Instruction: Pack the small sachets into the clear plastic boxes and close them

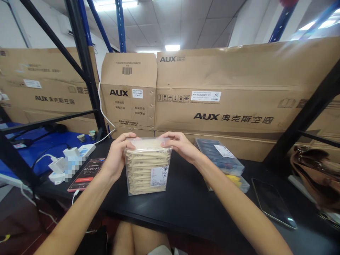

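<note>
A clear plastic box [148, 173] packed with a stack of cream-coloured sachets stands upright on the black table [186, 198]. Its lower front carries a white label [158, 176] with dark characters. At the top left corner, my left hand [118, 152] grips the box, thumb on top and fingers behind. My right hand [180, 145] grips the opposite top corner the same way, its thumb pressing the upper face. Most fingertips are hidden behind the box.
On the left lie a lit phone [89, 173] and a white power strip [77, 161] with plugs. To the right are clear cases [225, 159], a dark phone [273, 202] and a brown bag [308, 173]. Cardboard boxes [239, 81] line the back.
</note>
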Motion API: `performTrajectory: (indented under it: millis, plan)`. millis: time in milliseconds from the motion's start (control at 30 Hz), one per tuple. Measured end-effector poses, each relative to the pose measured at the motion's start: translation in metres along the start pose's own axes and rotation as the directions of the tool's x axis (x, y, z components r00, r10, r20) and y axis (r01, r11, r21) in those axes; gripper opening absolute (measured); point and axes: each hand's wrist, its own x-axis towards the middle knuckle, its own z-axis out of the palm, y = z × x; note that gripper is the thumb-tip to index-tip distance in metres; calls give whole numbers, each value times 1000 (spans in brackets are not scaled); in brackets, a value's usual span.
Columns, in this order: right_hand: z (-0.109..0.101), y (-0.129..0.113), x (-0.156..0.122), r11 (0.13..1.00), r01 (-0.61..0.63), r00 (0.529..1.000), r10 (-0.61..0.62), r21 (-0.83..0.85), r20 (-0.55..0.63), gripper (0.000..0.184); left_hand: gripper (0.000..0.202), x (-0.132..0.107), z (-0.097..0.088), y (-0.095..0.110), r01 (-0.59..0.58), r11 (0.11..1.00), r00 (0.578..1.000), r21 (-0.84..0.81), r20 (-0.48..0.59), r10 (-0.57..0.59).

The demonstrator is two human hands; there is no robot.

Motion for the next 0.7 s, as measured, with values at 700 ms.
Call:
performTrajectory:
  millis: [700]
  plan:
    - [-3,7,2,979,34,993,-56,200,104,23,24,35,29,39,-708,443,673,550,715,188]
